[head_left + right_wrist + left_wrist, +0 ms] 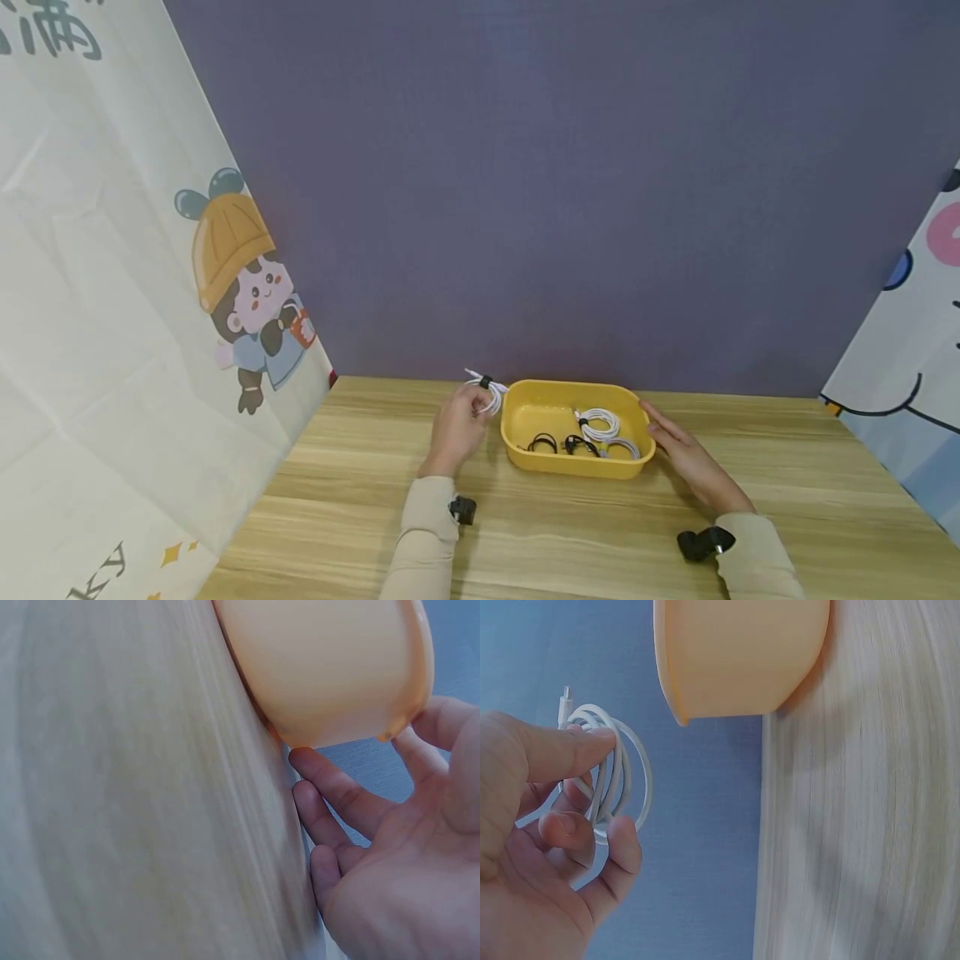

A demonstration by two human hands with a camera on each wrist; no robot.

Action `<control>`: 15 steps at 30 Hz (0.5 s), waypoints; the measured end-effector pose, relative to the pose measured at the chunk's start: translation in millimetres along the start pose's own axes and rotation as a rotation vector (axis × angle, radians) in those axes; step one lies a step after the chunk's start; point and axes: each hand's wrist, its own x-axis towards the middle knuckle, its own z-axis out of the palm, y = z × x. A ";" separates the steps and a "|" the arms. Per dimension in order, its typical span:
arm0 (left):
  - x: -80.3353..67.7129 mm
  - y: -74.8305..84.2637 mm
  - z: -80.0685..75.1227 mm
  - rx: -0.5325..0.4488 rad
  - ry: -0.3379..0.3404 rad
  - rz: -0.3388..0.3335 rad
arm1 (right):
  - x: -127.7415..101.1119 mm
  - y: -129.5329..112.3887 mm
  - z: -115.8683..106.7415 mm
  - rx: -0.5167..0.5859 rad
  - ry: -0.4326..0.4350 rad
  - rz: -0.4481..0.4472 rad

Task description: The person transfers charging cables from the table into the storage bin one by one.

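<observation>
A white cable (495,395), coiled and bound by a black strap, is pinched between the thumb and fingers of my left hand (459,429), just left of the yellow bin (577,469). In the left wrist view the white cable (621,769) shows its plug pointing up past the thumb. My right hand (693,462) touches the bin's right end with extended fingers; in the right wrist view the fingertips (304,759) are at the bin wall (330,682). Inside the bin lie another white coiled cable (600,423), a grey cable (628,446) and two small black cables (581,444).
The bin stands on a wood-grain table (570,533) near its back edge. Behind rises a plain dark blue-grey panel (562,192). White sheets printed with cartoon figures hang at the left (97,292) and right sides.
</observation>
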 end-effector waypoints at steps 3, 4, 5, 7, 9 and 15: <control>-0.4 2.9 1.1 0.000 -0.005 0.009 | 0.4 0.3 0.0 -0.003 -0.001 0.000; -0.5 4.0 1.3 -0.003 -0.008 0.013 | 0.5 0.4 0.1 -0.004 -0.001 0.000; -0.6 4.9 1.8 -0.003 -0.010 0.018 | 0.6 0.4 0.1 -0.005 -0.001 0.000; -0.6 6.8 3.1 0.000 -0.017 0.025 | 0.5 0.3 0.1 -0.003 -0.001 0.001; -0.9 8.4 4.3 0.000 -0.023 0.034 | 0.7 0.2 0.1 -0.002 -0.003 0.003; -1.6 12.8 9.2 0.015 -0.018 0.063 | 0.8 0.4 0.0 0.001 -0.003 0.007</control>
